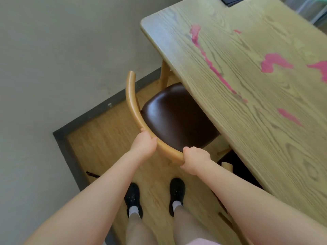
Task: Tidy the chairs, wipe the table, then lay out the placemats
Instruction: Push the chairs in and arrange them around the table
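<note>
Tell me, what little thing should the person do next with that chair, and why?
Probably push the chair a bit further under the table. Both the left hand and the right hand already grip its curved wooden backrest, and only part of the dark seat is tucked beneath the edge. The pink smears on the tabletop are still unwiped, so that likely comes afterwards.

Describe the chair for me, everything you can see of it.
The chair has a curved backrest of light wood and a glossy dark brown padded seat. It stands upright on the wooden floor, its seat partly tucked under the table edge. The left hand and right hand both grip the backrest. Its legs are mostly hidden.
</note>
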